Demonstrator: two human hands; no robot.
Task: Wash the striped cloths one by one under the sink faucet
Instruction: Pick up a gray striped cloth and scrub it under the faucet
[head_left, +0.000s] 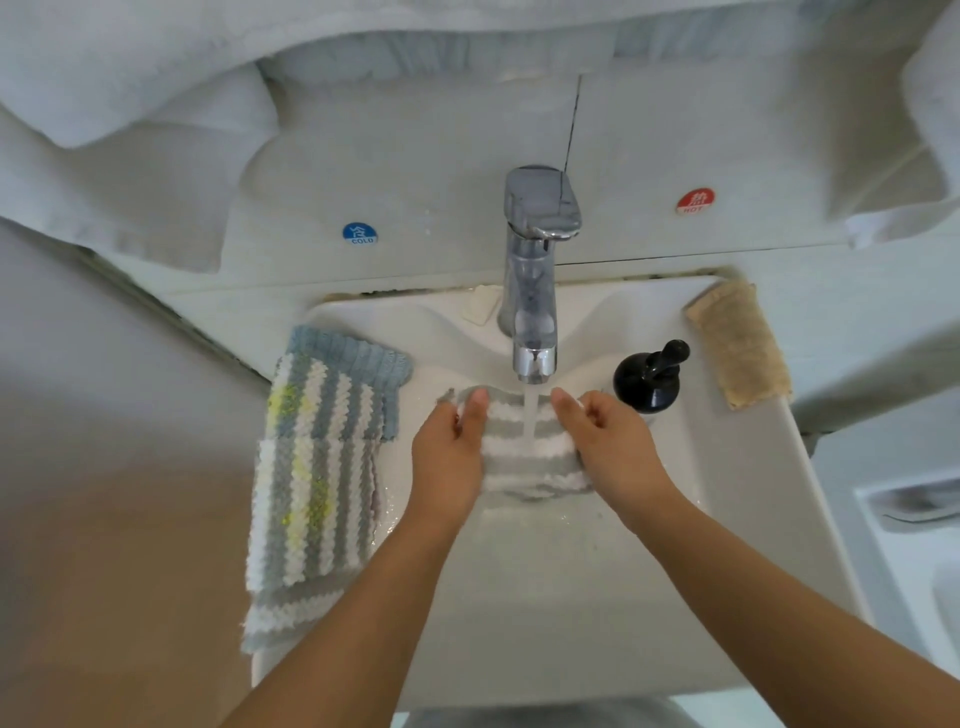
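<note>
Both forearms reach in; we hold striped cloth (530, 447) btwn 2 hands, left hand (449, 447) & right hand (610, 441) pinching its side edges, faucet (535, 270) stream hitting centre.

A round blue sticker (360, 234) on the wall left of the faucet (535, 270) reads "COLD" beneath a white character. A round red sticker (695, 201) to the faucet's right reads "HOT" beneath another character.

A black soap dispenser (648, 375) stands just right of the fingers. A beige sponge (737, 343) lies farther right. Blue cold sticker (360, 234) and red hot sticker (695, 201) sit beyond them.
</note>
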